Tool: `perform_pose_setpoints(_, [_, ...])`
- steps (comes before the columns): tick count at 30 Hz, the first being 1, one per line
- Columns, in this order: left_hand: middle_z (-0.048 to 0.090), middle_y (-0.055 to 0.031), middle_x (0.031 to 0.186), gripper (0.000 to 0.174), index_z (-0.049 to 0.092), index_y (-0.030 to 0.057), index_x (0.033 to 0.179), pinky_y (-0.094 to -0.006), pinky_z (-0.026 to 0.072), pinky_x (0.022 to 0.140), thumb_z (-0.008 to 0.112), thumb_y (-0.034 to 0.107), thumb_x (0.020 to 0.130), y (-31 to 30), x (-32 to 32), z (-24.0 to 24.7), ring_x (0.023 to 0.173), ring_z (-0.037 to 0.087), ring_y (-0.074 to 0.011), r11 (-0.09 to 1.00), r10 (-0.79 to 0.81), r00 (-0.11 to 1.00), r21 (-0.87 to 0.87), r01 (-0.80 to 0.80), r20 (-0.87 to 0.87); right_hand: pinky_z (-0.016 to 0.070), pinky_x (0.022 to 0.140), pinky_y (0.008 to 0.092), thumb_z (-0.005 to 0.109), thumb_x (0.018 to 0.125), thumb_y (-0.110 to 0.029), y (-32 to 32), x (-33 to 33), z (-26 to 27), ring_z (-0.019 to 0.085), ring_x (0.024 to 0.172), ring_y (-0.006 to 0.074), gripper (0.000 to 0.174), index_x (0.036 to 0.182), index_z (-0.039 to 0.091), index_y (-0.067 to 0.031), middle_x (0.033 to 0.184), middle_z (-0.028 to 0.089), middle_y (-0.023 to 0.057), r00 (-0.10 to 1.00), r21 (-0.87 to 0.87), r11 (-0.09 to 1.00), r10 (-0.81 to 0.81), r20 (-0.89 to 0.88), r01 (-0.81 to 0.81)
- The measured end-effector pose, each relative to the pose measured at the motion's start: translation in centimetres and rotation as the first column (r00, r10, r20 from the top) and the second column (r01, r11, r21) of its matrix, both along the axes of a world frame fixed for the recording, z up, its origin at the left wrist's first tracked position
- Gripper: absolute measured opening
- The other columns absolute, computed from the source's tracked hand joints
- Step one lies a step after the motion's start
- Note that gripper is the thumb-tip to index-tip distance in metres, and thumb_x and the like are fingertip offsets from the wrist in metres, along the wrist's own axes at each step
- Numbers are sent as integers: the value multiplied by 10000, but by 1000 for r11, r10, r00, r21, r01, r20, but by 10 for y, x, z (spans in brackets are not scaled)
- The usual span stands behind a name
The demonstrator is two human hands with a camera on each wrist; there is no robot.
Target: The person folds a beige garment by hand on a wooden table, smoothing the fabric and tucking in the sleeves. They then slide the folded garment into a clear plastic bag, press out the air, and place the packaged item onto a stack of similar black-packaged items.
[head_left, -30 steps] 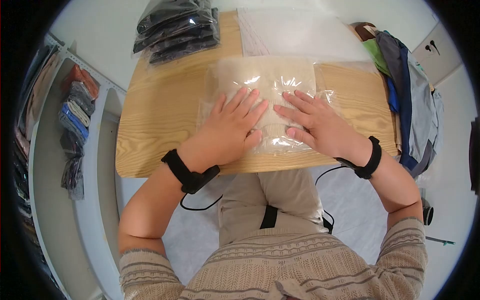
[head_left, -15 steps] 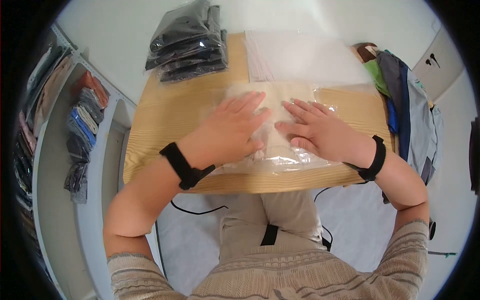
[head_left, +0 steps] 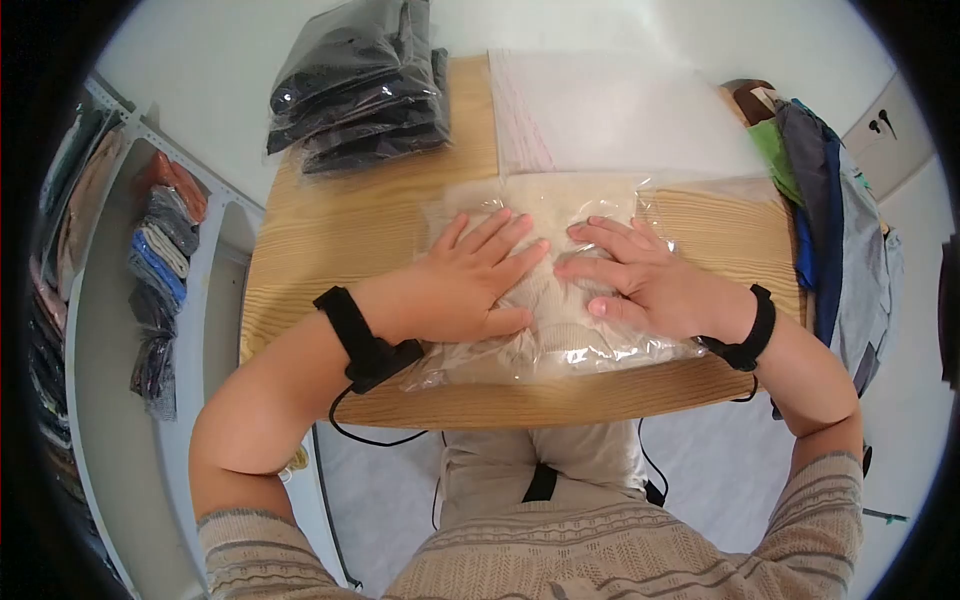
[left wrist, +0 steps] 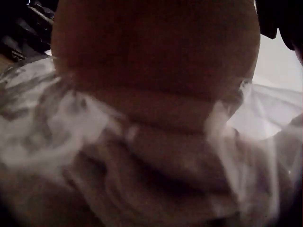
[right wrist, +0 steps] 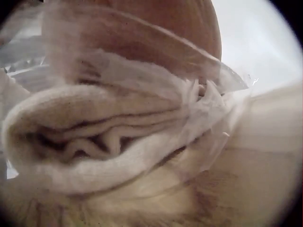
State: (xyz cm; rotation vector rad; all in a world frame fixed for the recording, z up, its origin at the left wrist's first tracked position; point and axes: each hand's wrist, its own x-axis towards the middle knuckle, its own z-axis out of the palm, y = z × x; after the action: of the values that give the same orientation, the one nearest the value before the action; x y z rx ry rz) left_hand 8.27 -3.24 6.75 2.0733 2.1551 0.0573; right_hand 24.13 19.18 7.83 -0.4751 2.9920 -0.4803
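A cream knit garment (head_left: 560,305), folded flat, lies inside a clear plastic bag (head_left: 470,365) near the front edge of the table. My left hand (head_left: 455,290) presses on the bag's left half, fingers spread and straight. On the right half rests my right hand (head_left: 665,285), its fingers extended toward the middle. In the right wrist view the folded layers of the knit garment (right wrist: 80,170) show at the side, with crinkled plastic over them under the palm. The left wrist view is dark, with loose plastic (left wrist: 61,123) bunched beside the hand.
Dark bagged garments (head_left: 365,110) are stacked at the table's back left. A pile of clear plastic bags (head_left: 620,120) lies behind the cream garment. Assorted clothes (head_left: 830,200) hang along the right side. Shelves at the left hold folded clothes (head_left: 165,240). The wooden table (head_left: 330,235) has a rounded front edge.
The head view has shifted, so the table and bag appear lower in it. Both hands have stayed on the bag, their fingers moving slightly over it.
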Motion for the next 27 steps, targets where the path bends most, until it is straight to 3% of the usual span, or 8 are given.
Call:
perform_pose_setpoints(7, [192,-219,1505,738,250,69,1458,-552,94,1125,498,479,896,2,-1,-2,1408,142,-384,1000,10,996,24,-13,83,182,1097,508,444,955,-438,2,-2,-3,266,1360,321,435,1306,498,-187,1413,369,154,1000,-49,999,1,-2,-1])
perform_pose_setpoints(27, [200,-203,1502,733,271,83,1453,-569,104,1115,501,481,881,2,-1,-11,1395,163,-377,997,18,997,74,-24,70,197,1095,498,486,939,-421,3,-4,-9,273,1353,322,408,1275,519,-193,1389,385,149,999,-73,997,-3,-34,1])
